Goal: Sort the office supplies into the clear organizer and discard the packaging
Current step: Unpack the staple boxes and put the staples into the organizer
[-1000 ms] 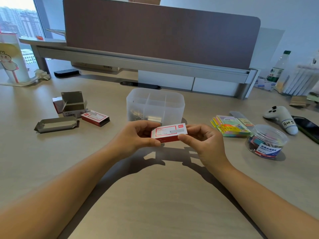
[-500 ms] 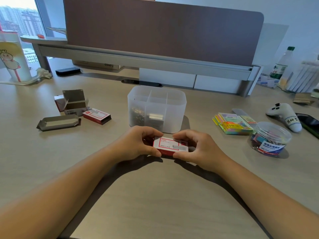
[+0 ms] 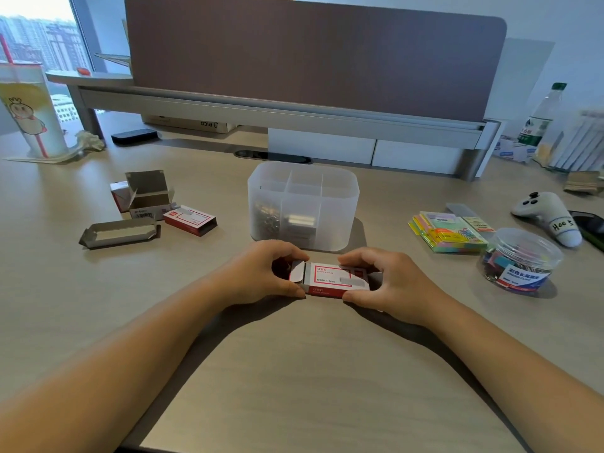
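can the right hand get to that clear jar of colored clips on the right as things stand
Probably not yet: the right hand is busy gripping the red staple box together with the left hand. The path itself looks free, with bare desk between it and the jar of clips.

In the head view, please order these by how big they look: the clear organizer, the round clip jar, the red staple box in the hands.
1. clear organizer, clearly largest.
2. round clip jar.
3. red staple box, partly covered by both hands and nearer the camera, so its place below the jar is unsure.
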Motion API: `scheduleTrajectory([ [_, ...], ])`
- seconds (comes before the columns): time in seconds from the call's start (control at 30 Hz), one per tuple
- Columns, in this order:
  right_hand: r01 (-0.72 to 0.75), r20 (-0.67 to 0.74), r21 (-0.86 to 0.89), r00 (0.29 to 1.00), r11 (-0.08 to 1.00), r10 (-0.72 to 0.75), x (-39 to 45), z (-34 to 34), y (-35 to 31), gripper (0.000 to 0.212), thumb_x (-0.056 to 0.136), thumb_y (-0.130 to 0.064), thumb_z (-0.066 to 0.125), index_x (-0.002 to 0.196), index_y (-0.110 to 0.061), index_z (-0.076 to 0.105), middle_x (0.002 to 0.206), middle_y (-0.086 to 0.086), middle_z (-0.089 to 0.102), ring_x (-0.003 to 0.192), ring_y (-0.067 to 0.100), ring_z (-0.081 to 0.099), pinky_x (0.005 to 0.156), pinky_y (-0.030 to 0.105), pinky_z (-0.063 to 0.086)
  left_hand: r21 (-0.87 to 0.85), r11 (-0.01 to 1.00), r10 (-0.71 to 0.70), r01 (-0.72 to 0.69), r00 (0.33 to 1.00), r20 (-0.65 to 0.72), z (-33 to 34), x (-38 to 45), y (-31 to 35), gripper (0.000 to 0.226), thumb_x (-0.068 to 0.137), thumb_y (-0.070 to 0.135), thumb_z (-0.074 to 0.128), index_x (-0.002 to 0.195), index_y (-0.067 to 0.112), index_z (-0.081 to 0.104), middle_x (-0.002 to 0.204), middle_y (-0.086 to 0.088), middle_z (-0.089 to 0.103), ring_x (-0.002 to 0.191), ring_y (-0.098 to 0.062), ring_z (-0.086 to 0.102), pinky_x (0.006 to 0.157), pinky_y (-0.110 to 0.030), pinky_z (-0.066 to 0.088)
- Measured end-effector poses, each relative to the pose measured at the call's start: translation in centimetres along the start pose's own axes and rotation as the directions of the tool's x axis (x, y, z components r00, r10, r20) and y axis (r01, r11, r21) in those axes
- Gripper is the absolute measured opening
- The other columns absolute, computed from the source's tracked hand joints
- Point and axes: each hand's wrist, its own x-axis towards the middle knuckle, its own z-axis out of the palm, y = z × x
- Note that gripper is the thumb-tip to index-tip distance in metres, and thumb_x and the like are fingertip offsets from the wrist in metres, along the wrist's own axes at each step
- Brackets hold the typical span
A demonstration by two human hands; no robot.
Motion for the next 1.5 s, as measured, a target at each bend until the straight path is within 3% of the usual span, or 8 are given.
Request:
scheduleTrajectory([
  [0.17, -0.035, 0.024, 0.02, 0.999, 0.999, 0.034, 0.1, 0.0, 0.1, 0.049, 0.077, -0.018, 0.067, 0.122, -0.016, 0.048, 0.123, 0.001, 0.056, 0.1, 0.004, 0.046, 0.07, 0.001, 0.042, 0.008, 1.0, 0.003, -0.003, 1.0, 0.03, -0.1, 0.1, -0.1, 0.04, 0.076, 0.019, 0.068, 0.113, 0.025, 0.053, 0.101, 0.014, 0.051, 0.105, -0.008, 0.05, 0.092, -0.022, 0.044],
  [0.47, -0.021, 0.029, -0.065, 0.999, 0.998, 0.023, 0.7, 0.6, -1.0, 0.056, 0.078, -0.028, 0.066, 0.128, -0.014, 0.044, 0.13, 0.004, 0.052, 0.112, 0.012, 0.047, 0.077, 0.009, 0.039, 0.206, 0.977, 0.054, -0.052, 0.999, -0.001, 0.4, 0.8, 0.1, 0.053, 0.073, 0.039, 0.067, 0.122, 0.026, 0.051, 0.111, 0.009, 0.048, 0.102, -0.006, 0.038, 0.083, -0.016, 0.035],
  [0.6, -0.029, 0.033, -0.063, 0.999, 0.998, 0.031, 0.5, 0.1, -0.6, 0.054, 0.078, -0.027, 0.066, 0.127, -0.014, 0.045, 0.129, 0.004, 0.052, 0.105, 0.008, 0.044, 0.073, 0.005, 0.036, 0.184, 0.982, 0.038, -0.038, 0.999, -0.001, -0.1, 0.8, -0.1, 0.049, 0.075, 0.035, 0.067, 0.12, 0.023, 0.052, 0.103, 0.013, 0.043, 0.096, -0.003, 0.039, 0.071, -0.005, 0.033],
  [0.87, -0.112, 0.041, -0.07, 0.992, 0.991, 0.115, 0.5, -0.6, 0.5, 0.048, 0.078, -0.026, 0.066, 0.122, -0.018, 0.048, 0.123, 0.001, 0.052, 0.099, 0.005, 0.041, 0.068, 0.006, 0.038, 0.045, 0.997, -0.06, 0.062, 0.997, -0.049, -2.1, -0.3, -1.5, 0.041, 0.077, 0.02, 0.067, 0.116, 0.021, 0.052, 0.094, 0.017, 0.045, 0.096, -0.005, 0.042, 0.072, -0.004, 0.032],
  [1.13, -0.049, -0.041, -0.132, 0.998, 0.99, 0.044, 0.8, -0.3, -0.4, 0.049, 0.08, -0.035, 0.062, 0.124, -0.018, 0.048, 0.126, -0.001, 0.047, 0.104, 0.003, 0.032, 0.086, 0.018, 0.029, -0.056, 0.998, -0.038, 0.034, 0.997, -0.071, -2.6, -1.1, -1.0, 0.032, 0.078, 0.017, 0.065, 0.103, 0.029, 0.047, 0.103, 0.008, 0.05, 0.099, -0.01, 0.047, 0.077, -0.01, 0.037],
  [1.23, 0.025, -0.153, -0.012, 0.988, 1.0, -0.026, 1.4, -0.8, -2.2, 0.037, 0.082, -0.028, 0.06, 0.116, -0.017, 0.054, 0.11, -0.003, 0.052, 0.092, 0.002, 0.044, 0.075, 0.008, 0.035, -0.072, 0.997, -0.014, 0.009, 0.997, -0.078, -3.0, -1.4, -0.2, 0.033, 0.079, 0.017, 0.064, 0.105, 0.028, 0.048, 0.104, 0.01, 0.05, 0.1, -0.008, 0.047, 0.083, -0.017, 0.039],
  [1.37, 0.002, -0.073, 0.258, 0.997, 0.966, 0.017, 3.1, -1.5, -4.6, 0.017, 0.083, -0.022, 0.059, 0.1, -0.019, 0.058, 0.088, -0.005, 0.06, 0.079, 0.006, 0.058, 0.074, 0.018, 0.05, -0.081, 0.996, 0.017, -0.024, 0.996, -0.086, -4.4, -1.4, 1.4, 0.032, 0.08, 0.014, 0.062, 0.11, 0.021, 0.052, 0.094, 0.016, 0.048, 0.093, -0.004, 0.048, 0.082, -0.017, 0.042],
  [1.5, 0.003, -0.07, 0.356, 0.997, 0.934, 0.024, 5.1, -2.5, -5.8, 0.006, 0.084, -0.014, 0.058, 0.089, -0.017, 0.057, 0.08, -0.01, 0.059, 0.071, 0.006, 0.059, 0.059, 0.012, 0.052, -0.058, 0.998, 0.022, -0.03, 0.992, -0.127, -6.2, -0.7, 2.4, 0.037, 0.079, 0.011, 0.064, 0.113, 0.019, 0.052, 0.096, 0.014, 0.048, 0.103, -0.013, 0.049, 0.089, -0.027, 0.045],
])
